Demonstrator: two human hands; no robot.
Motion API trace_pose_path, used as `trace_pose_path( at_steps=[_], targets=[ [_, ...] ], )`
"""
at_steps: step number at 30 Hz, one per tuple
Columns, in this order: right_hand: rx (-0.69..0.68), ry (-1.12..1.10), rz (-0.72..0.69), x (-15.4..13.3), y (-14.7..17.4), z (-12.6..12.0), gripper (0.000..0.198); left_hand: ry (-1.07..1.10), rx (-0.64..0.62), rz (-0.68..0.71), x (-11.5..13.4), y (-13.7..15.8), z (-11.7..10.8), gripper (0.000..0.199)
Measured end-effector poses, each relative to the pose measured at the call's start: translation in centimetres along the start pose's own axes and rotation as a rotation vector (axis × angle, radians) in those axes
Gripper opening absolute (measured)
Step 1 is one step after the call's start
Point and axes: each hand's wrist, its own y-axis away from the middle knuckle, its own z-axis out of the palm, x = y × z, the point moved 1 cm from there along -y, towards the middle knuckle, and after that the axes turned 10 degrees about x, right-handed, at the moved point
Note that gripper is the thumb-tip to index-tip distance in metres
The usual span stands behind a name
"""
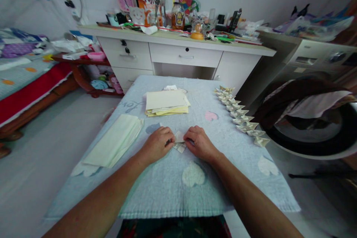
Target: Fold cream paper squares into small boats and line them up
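A small piece of folded paper (180,145) lies low over the cloth in the middle of the table, and both my hands pinch it. My left hand (159,143) grips its left edge between thumb and fingers. On the opposite edge, my right hand (201,143) has its fingers closed the same way. Part of the paper hides behind the fingertips. Beyond my hands sits a stack of cream and yellow paper sheets (166,101). To the left lies a pile of long pale paper strips (115,139). Along the right side runs a row of several folded paper boats (242,119).
A blue-grey cloth (156,197) with heart patterns covers the table. Behind it stands a white desk (185,54) crowded with jars, bags and small items. A washing machine (315,57) with clothes at its open door is on the right, a bed (30,78) on the left.
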Motion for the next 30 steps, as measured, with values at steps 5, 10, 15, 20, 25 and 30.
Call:
trace_pose_path(
  at_steps=[5,10,15,20,25,30],
  targets=[
    [-0.039,-0.015,0.006,0.3,0.2,0.1,0.012,0.013,-0.022,-0.018,-0.1,-0.1,-0.1,0.004],
    [-0.031,-0.028,0.032,0.7,0.2,0.5,0.011,0.018,-0.024,-0.032,-0.4,-0.1,-0.2,0.003],
    [-0.034,-0.035,0.128,0.6,0.0,0.7,0.009,0.036,0.016,-0.052,-0.8,0.0,0.0,0.006],
    [-0.022,-0.005,0.213,0.4,-0.2,0.7,0.009,0.026,0.050,-0.077,-1.0,0.1,0.1,0.010],
    [-0.020,-0.003,0.243,0.5,-0.2,0.5,0.010,0.026,0.045,-0.099,-1.1,0.0,0.1,0.011],
    [-0.026,-0.012,0.254,0.6,-0.1,0.2,0.009,0.026,0.047,-0.106,-1.3,0.0,0.2,0.011]
  ],
)
